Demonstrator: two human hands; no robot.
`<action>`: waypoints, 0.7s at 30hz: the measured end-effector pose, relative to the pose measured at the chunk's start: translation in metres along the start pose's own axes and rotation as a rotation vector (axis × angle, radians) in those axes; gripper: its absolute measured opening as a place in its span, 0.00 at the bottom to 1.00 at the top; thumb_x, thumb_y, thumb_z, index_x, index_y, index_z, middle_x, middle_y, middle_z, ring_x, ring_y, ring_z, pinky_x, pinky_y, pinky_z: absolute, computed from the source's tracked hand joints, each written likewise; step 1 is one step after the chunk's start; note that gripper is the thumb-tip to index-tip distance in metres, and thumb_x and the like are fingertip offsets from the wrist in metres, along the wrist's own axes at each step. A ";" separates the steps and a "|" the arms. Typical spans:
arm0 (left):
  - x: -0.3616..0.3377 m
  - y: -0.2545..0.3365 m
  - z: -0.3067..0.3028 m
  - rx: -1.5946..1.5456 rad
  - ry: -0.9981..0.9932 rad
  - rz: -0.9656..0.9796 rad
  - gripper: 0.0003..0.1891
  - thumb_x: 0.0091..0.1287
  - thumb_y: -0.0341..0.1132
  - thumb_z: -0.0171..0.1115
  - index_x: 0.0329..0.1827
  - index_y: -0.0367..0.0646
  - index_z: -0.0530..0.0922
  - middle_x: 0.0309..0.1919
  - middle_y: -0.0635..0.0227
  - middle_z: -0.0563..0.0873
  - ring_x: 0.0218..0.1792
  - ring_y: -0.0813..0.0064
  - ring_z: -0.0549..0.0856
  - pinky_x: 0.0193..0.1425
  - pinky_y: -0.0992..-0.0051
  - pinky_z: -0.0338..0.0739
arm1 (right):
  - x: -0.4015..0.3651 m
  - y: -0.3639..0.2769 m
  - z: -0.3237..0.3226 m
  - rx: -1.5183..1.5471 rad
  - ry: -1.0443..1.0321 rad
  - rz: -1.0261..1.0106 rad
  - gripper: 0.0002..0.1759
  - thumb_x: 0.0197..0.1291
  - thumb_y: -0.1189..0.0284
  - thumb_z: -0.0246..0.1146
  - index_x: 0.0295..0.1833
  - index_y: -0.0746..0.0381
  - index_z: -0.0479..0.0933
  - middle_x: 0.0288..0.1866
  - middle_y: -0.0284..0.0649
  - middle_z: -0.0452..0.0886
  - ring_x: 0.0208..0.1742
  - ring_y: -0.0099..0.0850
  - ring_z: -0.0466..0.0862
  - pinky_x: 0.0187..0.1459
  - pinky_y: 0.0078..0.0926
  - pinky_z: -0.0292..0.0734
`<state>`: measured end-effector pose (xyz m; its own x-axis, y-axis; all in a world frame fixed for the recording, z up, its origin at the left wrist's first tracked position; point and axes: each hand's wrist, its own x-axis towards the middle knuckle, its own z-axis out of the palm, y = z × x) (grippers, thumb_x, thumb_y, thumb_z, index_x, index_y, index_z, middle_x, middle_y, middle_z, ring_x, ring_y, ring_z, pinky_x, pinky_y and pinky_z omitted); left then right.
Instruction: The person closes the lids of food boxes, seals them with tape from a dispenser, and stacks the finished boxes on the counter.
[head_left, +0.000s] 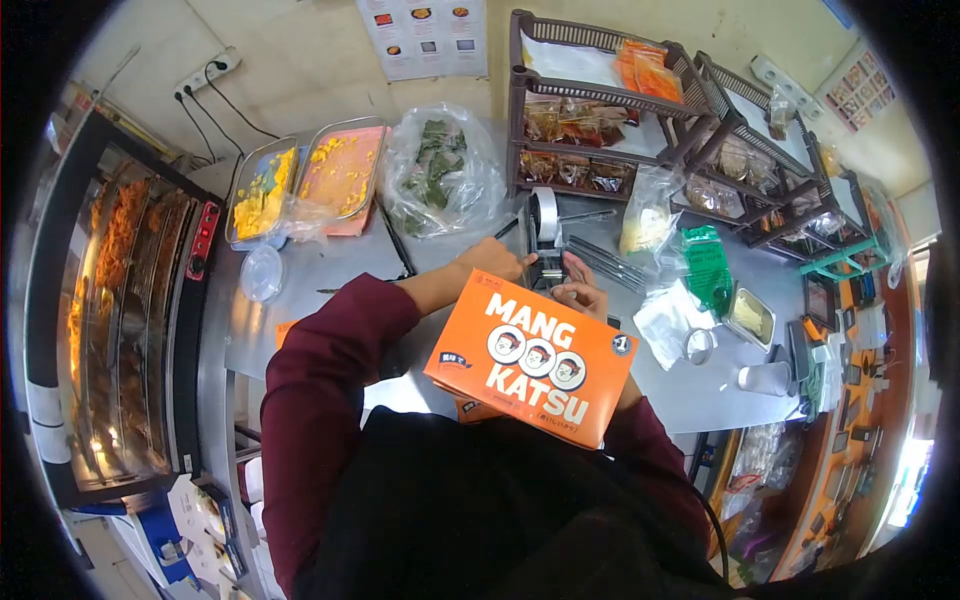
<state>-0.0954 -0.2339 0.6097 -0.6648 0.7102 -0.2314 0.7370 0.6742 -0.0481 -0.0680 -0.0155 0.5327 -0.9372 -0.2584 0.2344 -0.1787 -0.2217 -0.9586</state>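
Note:
In the head view, my left hand (494,260) is closed against the near left side of a dark tape dispenser (548,270) that carries a white roll of tape (544,214). My right hand (582,288) is at the dispenser's right side, fingers curled in a pinch. Whatever lies between those fingertips is too small to make out. An orange printed carton box (530,360) sits tilted between my forearms, close to my body, hiding my right wrist. Part of another orange box (476,409) shows beneath it.
Trays of yellow food (264,205) and a plastic bag of leaves (440,165) stand at the back left. Brown stacked crates (610,100) hold packets at the back right. A green bag (707,270) and a metal container (750,318) lie right. A glass food warmer (125,320) borders the left.

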 end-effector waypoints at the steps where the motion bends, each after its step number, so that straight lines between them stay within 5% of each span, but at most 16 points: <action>1: 0.001 0.000 0.003 0.017 0.021 0.010 0.36 0.56 0.44 0.59 0.68 0.37 0.66 0.21 0.63 0.83 0.24 0.62 0.84 0.25 0.66 0.75 | -0.003 0.006 0.000 -0.039 -0.004 -0.011 0.02 0.53 0.81 0.65 0.34 0.69 0.82 0.69 0.47 0.63 0.72 0.41 0.62 0.68 0.37 0.58; 4: 0.001 -0.002 0.000 0.036 0.045 0.050 0.36 0.56 0.45 0.58 0.67 0.34 0.66 0.20 0.63 0.82 0.23 0.62 0.84 0.24 0.65 0.73 | -0.004 -0.002 -0.001 -0.137 -0.009 0.052 0.03 0.53 0.82 0.64 0.34 0.70 0.82 0.68 0.48 0.63 0.68 0.40 0.67 0.65 0.34 0.63; 6: -0.003 -0.001 -0.012 -0.001 0.043 0.074 0.35 0.56 0.46 0.57 0.64 0.31 0.68 0.20 0.62 0.82 0.23 0.62 0.84 0.23 0.63 0.73 | -0.009 -0.027 0.010 -0.426 0.095 -0.015 0.04 0.54 0.80 0.64 0.35 0.70 0.82 0.58 0.45 0.73 0.53 0.32 0.77 0.50 0.28 0.73; 8: -0.001 -0.014 0.011 -0.116 0.168 0.110 0.28 0.62 0.49 0.55 0.62 0.42 0.73 0.24 0.61 0.84 0.25 0.59 0.84 0.26 0.61 0.75 | -0.016 -0.037 -0.007 -0.687 0.186 0.033 0.05 0.52 0.80 0.64 0.35 0.69 0.82 0.50 0.44 0.75 0.45 0.32 0.78 0.43 0.27 0.74; 10: -0.012 -0.031 0.000 -0.289 0.017 0.001 0.22 0.66 0.49 0.53 0.59 0.50 0.75 0.31 0.57 0.85 0.32 0.56 0.84 0.35 0.60 0.77 | -0.019 -0.053 -0.037 -0.771 0.337 0.019 0.06 0.51 0.80 0.63 0.35 0.69 0.82 0.43 0.44 0.78 0.38 0.31 0.79 0.36 0.26 0.75; 11: -0.032 -0.026 -0.032 -0.346 -0.266 -0.111 0.18 0.68 0.48 0.53 0.57 0.54 0.75 0.36 0.56 0.86 0.38 0.54 0.84 0.41 0.60 0.78 | -0.022 -0.069 -0.052 -0.772 0.446 -0.010 0.06 0.50 0.80 0.63 0.35 0.69 0.82 0.39 0.43 0.79 0.34 0.31 0.79 0.33 0.25 0.76; 15: -0.140 -0.084 -0.015 -0.723 0.271 -0.017 0.40 0.62 0.54 0.60 0.74 0.49 0.55 0.55 0.51 0.79 0.55 0.55 0.78 0.59 0.65 0.72 | -0.055 -0.180 -0.063 -0.641 0.964 -0.429 0.07 0.47 0.80 0.63 0.34 0.69 0.83 0.23 0.42 0.84 0.19 0.30 0.82 0.20 0.23 0.77; 16: -0.188 -0.076 -0.043 -0.712 0.228 -0.054 0.41 0.62 0.55 0.60 0.74 0.48 0.54 0.61 0.50 0.72 0.60 0.55 0.73 0.64 0.64 0.67 | -0.066 -0.226 -0.015 -0.619 1.059 -0.743 0.09 0.46 0.74 0.65 0.21 0.70 0.78 0.16 0.41 0.76 0.13 0.27 0.71 0.13 0.21 0.66; 18: -0.277 -0.052 -0.047 -0.637 0.234 -0.087 0.45 0.59 0.59 0.61 0.75 0.47 0.53 0.69 0.47 0.62 0.67 0.52 0.64 0.70 0.57 0.58 | -0.124 -0.263 0.021 -0.552 1.155 -0.596 0.12 0.60 0.74 0.64 0.45 0.72 0.79 0.35 0.44 0.83 0.25 0.24 0.75 0.23 0.13 0.64; 19: -0.305 -0.042 -0.027 -0.572 0.281 -0.081 0.49 0.56 0.63 0.62 0.75 0.47 0.53 0.70 0.46 0.57 0.69 0.49 0.60 0.72 0.52 0.54 | -0.128 -0.275 0.058 -0.353 1.174 -0.824 0.06 0.62 0.79 0.59 0.40 0.71 0.79 0.30 0.46 0.80 0.22 0.22 0.72 0.20 0.09 0.59; 21: -0.344 0.008 0.002 -0.274 0.187 -0.268 0.50 0.54 0.65 0.61 0.75 0.47 0.53 0.71 0.46 0.55 0.70 0.47 0.57 0.71 0.45 0.49 | -0.164 -0.254 0.083 -0.262 0.778 -0.966 0.06 0.59 0.78 0.62 0.32 0.70 0.77 0.24 0.43 0.77 0.21 0.23 0.71 0.19 0.11 0.60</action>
<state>0.1392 -0.4735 0.6871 -0.8577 0.5100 -0.0647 0.4922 0.8510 0.1830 0.1559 0.0046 0.7511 -0.3041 0.5434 0.7825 -0.8562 0.2042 -0.4746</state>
